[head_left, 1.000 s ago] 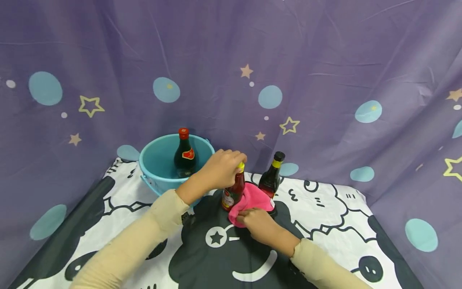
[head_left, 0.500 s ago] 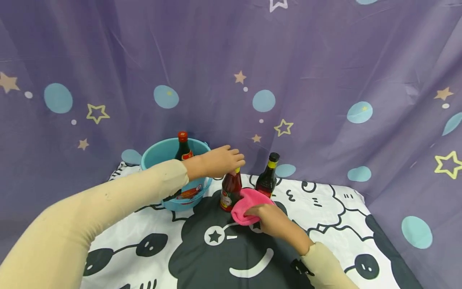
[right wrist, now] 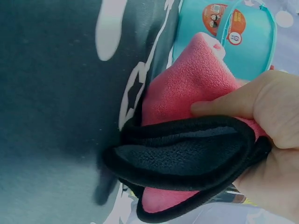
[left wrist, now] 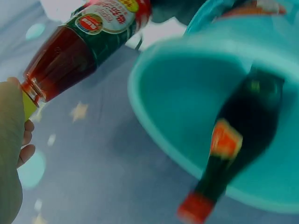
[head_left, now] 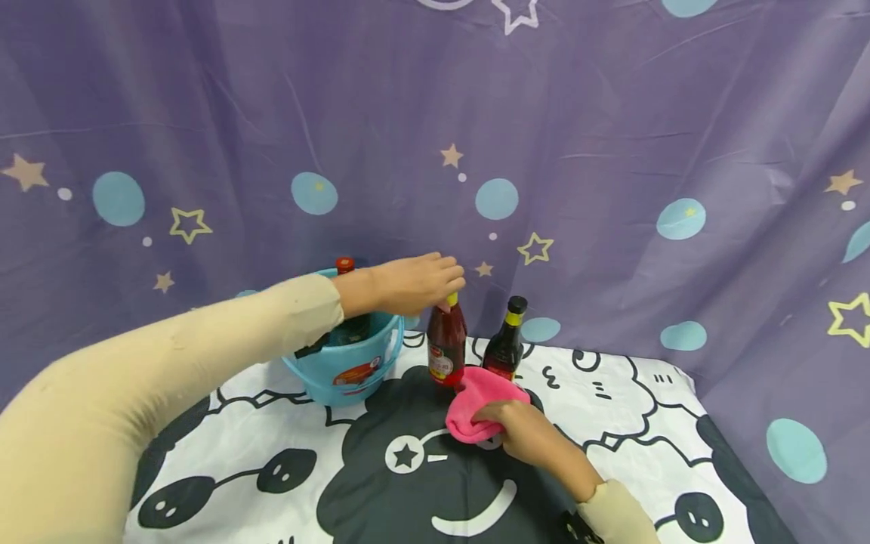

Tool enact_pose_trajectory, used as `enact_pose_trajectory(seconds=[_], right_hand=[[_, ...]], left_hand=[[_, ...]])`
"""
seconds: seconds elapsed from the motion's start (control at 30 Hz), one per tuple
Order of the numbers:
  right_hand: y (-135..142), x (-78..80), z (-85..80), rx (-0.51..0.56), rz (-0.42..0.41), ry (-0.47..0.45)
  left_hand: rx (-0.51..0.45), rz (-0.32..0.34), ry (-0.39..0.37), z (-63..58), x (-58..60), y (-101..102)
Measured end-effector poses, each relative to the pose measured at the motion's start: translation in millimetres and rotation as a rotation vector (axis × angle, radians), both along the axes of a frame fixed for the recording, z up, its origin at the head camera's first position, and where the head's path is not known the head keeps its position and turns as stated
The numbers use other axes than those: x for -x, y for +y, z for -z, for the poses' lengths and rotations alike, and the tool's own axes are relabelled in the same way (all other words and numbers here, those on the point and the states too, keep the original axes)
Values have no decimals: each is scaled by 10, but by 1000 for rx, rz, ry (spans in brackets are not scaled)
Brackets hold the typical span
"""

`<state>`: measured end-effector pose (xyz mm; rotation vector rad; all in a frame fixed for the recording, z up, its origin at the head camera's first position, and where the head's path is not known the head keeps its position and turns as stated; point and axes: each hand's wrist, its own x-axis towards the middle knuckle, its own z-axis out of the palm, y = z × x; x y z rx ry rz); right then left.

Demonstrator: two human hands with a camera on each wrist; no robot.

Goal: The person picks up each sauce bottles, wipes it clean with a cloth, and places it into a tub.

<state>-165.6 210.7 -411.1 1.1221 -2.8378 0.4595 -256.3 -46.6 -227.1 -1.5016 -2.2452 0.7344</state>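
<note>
By its yellow cap, my left hand (head_left: 416, 285) grips a red sauce bottle (head_left: 446, 344), which hangs upright beside the blue bucket. The left wrist view shows that bottle (left wrist: 65, 60) with its label, fingers at its neck. A pink cloth (head_left: 479, 408) with dark edging is pinched in my right hand (head_left: 533, 437), just in front of and right of the bottle. In the right wrist view the cloth (right wrist: 187, 91) is folded, its dark underside showing. Behind it stands a dark bottle with a black cap (head_left: 504, 347).
The blue bucket (head_left: 353, 370) stands at the back left, partly covered by my left forearm. Inside leans a dark, red-capped bottle (left wrist: 252, 107). A sheep-patterned cloth (head_left: 381, 491) covers the table. A purple curtain (head_left: 584, 151) hangs behind.
My left hand has raised the red sauce bottle slightly, and its arm has swung across the bucket. My right hand has drawn the pink cloth away from the bottle, toward the right and nearer.
</note>
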Motion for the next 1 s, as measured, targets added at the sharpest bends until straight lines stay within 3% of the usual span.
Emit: enact_pose_trajectory(seconds=[0.23,0.4,0.53,0.7,1.0], right_hand=[[51,85,-15,57,-22,32],[117,140,-65,67,-25,27],[159,161,-69,60,-30,31],[195,148,-66,65,-24,16],[243,108,-45,31,-20,-25]], left_hand=[[-115,-36,18,-737,-87,-328],[-211,-40,5,-1031,-176,-638],[-254,-29,-1,-1143,-239,-750],[-218,-38,31,-1223,-305,-807],[-120,-54,29,-1128,-349,-1006]])
